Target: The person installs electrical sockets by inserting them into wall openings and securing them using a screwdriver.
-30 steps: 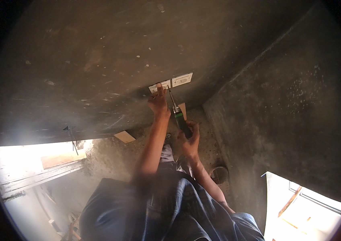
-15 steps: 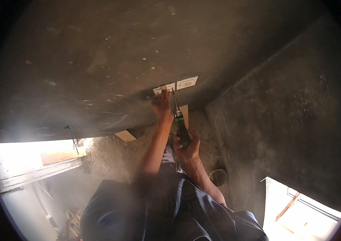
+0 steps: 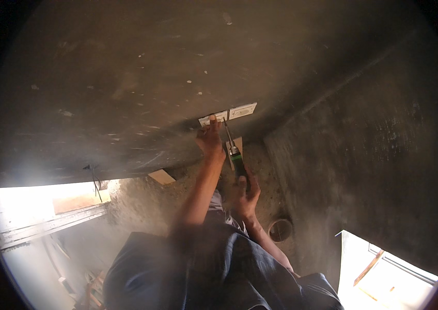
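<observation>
Two white wall sockets sit side by side on the dark wall: a left socket and a right socket. My left hand presses the left socket with one raised digit on its face, the other fingers curled below. A screwdriver with a black and green handle and long metal shaft points up at the left socket's right end. My right hand is closed around the lower end of its handle, hiding that end. Whether the tip sits in a screw is too small to tell.
A bare dark wall stands to the right, meeting the socket wall in a corner. Tan flat pieces lie low by the wall. Black wires stick out at left. A round object is on the floor near my right forearm.
My right hand has shifted its grip lower on the screwdriver handle, baring its palm side more. The view has moved slightly. My left hand stays on the left socket.
</observation>
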A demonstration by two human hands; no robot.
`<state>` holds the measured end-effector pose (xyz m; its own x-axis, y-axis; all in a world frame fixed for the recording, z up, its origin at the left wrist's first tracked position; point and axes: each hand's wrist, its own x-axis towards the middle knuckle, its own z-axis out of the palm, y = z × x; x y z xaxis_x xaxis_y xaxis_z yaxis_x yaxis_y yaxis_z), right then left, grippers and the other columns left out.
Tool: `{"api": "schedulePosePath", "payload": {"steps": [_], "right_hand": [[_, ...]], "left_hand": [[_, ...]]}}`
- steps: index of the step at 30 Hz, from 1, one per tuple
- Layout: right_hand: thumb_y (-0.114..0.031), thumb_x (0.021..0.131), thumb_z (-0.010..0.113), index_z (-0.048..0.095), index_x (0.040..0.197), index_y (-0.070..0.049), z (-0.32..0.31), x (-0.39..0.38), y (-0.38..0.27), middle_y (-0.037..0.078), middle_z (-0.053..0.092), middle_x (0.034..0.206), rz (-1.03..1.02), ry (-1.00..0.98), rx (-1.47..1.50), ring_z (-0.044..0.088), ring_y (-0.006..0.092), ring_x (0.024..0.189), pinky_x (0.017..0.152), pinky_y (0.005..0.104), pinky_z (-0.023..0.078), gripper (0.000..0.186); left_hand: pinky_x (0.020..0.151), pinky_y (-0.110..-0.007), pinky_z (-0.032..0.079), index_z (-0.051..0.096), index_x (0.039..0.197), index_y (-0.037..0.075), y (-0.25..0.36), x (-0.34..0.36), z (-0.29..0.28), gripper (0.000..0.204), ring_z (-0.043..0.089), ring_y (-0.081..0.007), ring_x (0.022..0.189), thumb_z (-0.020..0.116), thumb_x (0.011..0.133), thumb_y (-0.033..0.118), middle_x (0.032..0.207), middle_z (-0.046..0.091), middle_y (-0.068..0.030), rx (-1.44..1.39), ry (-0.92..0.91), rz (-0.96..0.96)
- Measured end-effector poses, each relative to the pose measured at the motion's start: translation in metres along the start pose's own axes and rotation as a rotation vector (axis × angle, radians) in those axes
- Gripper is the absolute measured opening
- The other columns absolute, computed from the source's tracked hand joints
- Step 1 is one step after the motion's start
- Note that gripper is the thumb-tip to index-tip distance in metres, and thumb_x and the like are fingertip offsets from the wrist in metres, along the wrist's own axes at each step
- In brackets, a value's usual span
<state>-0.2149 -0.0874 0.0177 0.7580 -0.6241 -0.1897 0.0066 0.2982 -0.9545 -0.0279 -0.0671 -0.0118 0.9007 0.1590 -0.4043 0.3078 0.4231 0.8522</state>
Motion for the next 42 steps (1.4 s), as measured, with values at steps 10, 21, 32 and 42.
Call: {"api": "schedulePosePath", "payload": {"steps": [10,21,32,42], "right_hand": [[-0.029,0.100,0.048,0.049,0.118,-0.006,-0.019,0.026,-0.010,0.009,0.062,0.093,0.593,-0.061,0.720,0.055,0.0132,0.065,0.045,0.0235,0.040,0.029],[-0.036,0.097,0.054,0.051,0.113,-0.013,-0.011,0.057,-0.038,0.005,0.059,0.074,0.507,-0.301,-0.032,0.056,0.0135,0.057,0.050,0.0286,0.044,0.028],[-0.052,0.098,0.039,0.053,0.100,-0.012,-0.001,0.084,-0.031,0.003,0.056,0.067,0.795,-0.407,-0.012,0.053,0.0150,0.049,0.047,0.0320,0.047,0.042],[-0.048,0.099,0.037,0.050,0.090,-0.011,0.005,0.080,-0.021,0.003,0.054,0.066,0.727,-0.315,-0.085,0.052,0.0154,0.048,0.044,0.0302,0.045,0.041]], "left_hand": [[0.088,-0.031,0.054,0.052,0.099,-0.006,-0.001,0.002,0.002,0.049,0.067,-0.0263,0.100,0.075,0.087,0.035,0.105,0.064,-0.0204,0.001,0.034,0.008],[0.083,-0.032,0.053,0.055,0.098,-0.007,-0.003,-0.001,0.005,0.051,0.067,-0.0236,0.093,0.076,0.085,0.038,0.092,0.067,-0.0178,-0.025,0.069,0.049],[0.081,-0.034,0.051,0.056,0.097,-0.004,0.006,-0.006,0.005,0.046,0.066,-0.0213,0.086,0.082,0.080,0.030,0.093,0.070,-0.0175,0.130,0.096,-0.030],[0.073,-0.028,0.046,0.057,0.092,-0.002,-0.003,-0.003,0.003,0.045,0.059,-0.0147,0.077,0.081,0.081,0.034,0.084,0.065,-0.0088,-0.008,0.082,0.035]]}}
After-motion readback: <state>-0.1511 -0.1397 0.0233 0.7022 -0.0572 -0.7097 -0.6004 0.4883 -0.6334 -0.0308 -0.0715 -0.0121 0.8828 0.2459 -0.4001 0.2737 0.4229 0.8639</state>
